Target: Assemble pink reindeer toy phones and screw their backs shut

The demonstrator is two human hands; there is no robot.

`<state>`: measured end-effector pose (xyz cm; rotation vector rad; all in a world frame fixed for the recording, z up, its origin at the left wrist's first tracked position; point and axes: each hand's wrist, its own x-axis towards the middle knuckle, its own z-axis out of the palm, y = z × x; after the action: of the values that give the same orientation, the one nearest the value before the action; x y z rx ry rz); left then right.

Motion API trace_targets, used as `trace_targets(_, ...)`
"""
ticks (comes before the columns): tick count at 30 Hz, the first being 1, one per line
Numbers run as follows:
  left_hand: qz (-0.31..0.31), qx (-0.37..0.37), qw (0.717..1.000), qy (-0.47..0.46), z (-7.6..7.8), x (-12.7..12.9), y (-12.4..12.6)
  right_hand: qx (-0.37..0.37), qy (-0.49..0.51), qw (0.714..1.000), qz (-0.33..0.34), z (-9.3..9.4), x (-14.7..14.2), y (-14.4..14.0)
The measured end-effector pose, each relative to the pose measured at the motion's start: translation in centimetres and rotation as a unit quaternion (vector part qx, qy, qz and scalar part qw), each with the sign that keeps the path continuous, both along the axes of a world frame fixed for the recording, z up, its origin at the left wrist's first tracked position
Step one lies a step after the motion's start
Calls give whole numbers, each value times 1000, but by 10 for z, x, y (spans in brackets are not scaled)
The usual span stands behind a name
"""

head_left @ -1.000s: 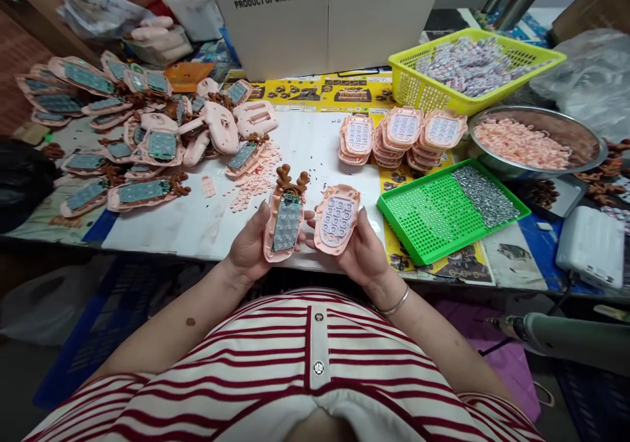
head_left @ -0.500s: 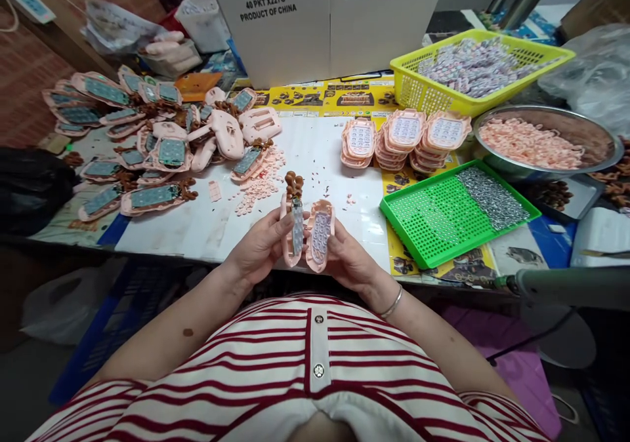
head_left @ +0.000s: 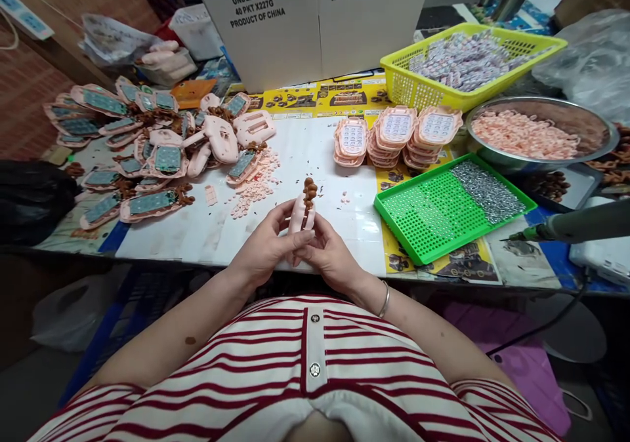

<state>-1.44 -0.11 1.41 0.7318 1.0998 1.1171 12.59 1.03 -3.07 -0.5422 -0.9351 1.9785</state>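
My left hand (head_left: 266, 244) and my right hand (head_left: 333, 250) are closed round a pink toy phone (head_left: 297, 214), held upright over the table's front edge. Its two shell halves are face to face, with a narrow gap near the top. A knobbly brown piece (head_left: 310, 193) sticks up from the top end. The circuit board and the keypad inside are hidden now. Small pale pink buttons (head_left: 253, 183) lie loose on the white sheet beyond my left hand. Three stacks of pink keypad covers (head_left: 352, 137) stand beyond my right hand.
At the left are heaped open pink shells with circuit boards (head_left: 167, 159). A green tray (head_left: 418, 222) of screws, a steel bowl (head_left: 598, 143) of pink parts and a yellow basket (head_left: 428, 94) stand at the right. A powered screwdriver (head_left: 566, 227) juts in there. A carton (head_left: 305, 42) stands behind.
The two shell halves, held apart and open side by side before, are now brought together. My hands have come closer to each other around them. The screwdriver hangs a little higher in view.
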Motion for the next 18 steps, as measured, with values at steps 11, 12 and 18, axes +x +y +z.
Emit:
trace_targets(11, -54, 15, 998, 15, 3, 8, -1, 14, -63, 997, -48, -3, 11, -2)
trace_targets(12, -58, 13, 998, 19, 2, 8, -1, 19, -67, 996, -47, -3, 11, -2)
trace_targets(18, -69, 14, 997, 39, -3, 3, -2, 36, -78, 996, -17, -5, 15, -3)
